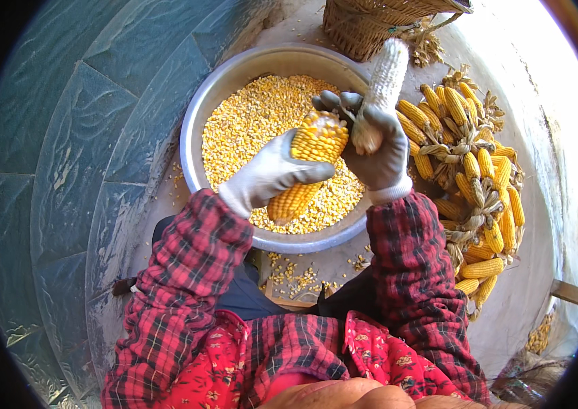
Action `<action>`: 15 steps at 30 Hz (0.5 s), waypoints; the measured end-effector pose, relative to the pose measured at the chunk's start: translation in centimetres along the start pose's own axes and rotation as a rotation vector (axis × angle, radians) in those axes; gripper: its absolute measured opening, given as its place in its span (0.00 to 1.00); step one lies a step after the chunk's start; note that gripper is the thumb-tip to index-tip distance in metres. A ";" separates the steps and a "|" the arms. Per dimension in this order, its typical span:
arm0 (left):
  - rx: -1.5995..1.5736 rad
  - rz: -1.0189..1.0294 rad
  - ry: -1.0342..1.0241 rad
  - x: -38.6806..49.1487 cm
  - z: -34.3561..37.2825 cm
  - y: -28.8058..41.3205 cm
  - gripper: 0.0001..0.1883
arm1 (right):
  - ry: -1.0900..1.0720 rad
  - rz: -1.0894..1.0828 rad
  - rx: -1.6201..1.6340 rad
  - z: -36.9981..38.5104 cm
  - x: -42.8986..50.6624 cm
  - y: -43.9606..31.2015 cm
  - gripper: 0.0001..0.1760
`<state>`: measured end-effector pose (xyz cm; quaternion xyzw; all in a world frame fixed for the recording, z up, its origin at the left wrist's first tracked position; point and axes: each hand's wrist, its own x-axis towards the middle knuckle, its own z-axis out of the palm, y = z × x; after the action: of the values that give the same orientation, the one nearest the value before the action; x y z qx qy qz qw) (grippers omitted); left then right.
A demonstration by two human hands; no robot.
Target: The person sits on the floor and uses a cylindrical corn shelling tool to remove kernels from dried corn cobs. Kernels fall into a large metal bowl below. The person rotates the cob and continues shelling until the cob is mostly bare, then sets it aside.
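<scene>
Gloved in white and grey, my left hand grips a yellow ear of corn, which is tilted with its pale end up and to the right. My right hand holds a bare white corn cob upright at a slant, with its lower end showing below the fingers. Some fingers of this hand reach towards the top of the ear. Both hands are above a wide metal basin. Loose corn kernels cover its bottom.
Right of the basin lies a pile of corn ears tied by their dry husks. A wicker basket stands beyond the basin. Spilled kernels dot the floor between my legs. Bluish plastic sheeting rises at the left.
</scene>
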<state>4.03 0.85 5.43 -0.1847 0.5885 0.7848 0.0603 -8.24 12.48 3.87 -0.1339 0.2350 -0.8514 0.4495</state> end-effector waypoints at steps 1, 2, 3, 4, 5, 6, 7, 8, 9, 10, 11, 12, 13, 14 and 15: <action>-0.246 -0.009 -0.125 -0.8 -0.1 0.4 0.29 | -0.122 -0.015 -0.097 0.5 -0.6 -0.4 0.24; -0.294 -0.005 -0.164 -1.4 -0.2 0.8 0.30 | -0.197 -0.051 -0.368 0.9 -1.0 -0.6 0.28; -0.361 -0.015 -0.198 -1.9 -0.2 0.9 0.31 | -0.174 -0.074 -0.449 1.2 -1.5 -0.8 0.26; -0.390 -0.027 -0.192 -1.9 0.0 0.8 0.29 | -0.128 -0.093 -0.447 1.3 -1.5 -0.6 0.22; -0.236 -0.010 -0.132 -1.6 0.2 0.5 0.28 | -0.092 -0.105 -0.429 1.2 -1.7 -0.4 0.19; -0.107 0.030 -0.101 -0.9 0.3 0.2 0.26 | -0.050 -0.157 -0.372 1.0 -1.3 0.1 0.15; 0.022 0.077 -0.064 -0.1 0.4 -0.3 0.25 | -0.018 -0.209 -0.316 0.6 -0.7 0.7 0.12; 0.269 0.152 0.087 0.2 0.7 -1.0 0.22 | 0.058 -0.200 -0.443 0.1 -0.7 0.9 0.08; 0.259 0.017 0.059 1.1 0.7 -1.5 0.28 | 0.245 -0.144 -0.347 -0.3 -0.5 1.7 0.07; 0.338 0.008 0.135 1.8 0.9 -2.0 0.27 | 0.290 -0.141 -0.428 -0.8 -0.1 1.9 0.07; 0.463 -0.075 0.217 2.2 1.1 -2.4 0.27 | 0.346 -0.142 -0.503 -1.1 0.3 2.0 0.07; 0.492 -0.001 0.233 2.5 0.9 -2.6 0.27 | 0.426 -0.122 -0.576 -1.3 0.5 2.1 0.09; 0.565 -0.005 0.257 2.4 0.8 -2.5 0.26 | 0.338 -0.112 -0.492 -1.3 0.7 1.9 0.10; 0.639 -0.009 0.282 2.3 0.7 -2.4 0.25 | 0.329 -0.076 -0.407 -1.1 0.8 1.6 0.11; 0.397 0.010 0.171 1.9 0.5 -2.2 0.26 | 0.385 -0.022 -0.327 -0.7 0.9 1.2 0.12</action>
<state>2.80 1.76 2.89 -0.2322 0.7353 0.6353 0.0412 -8.19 11.37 2.63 -0.0429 0.4494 -0.8168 0.3593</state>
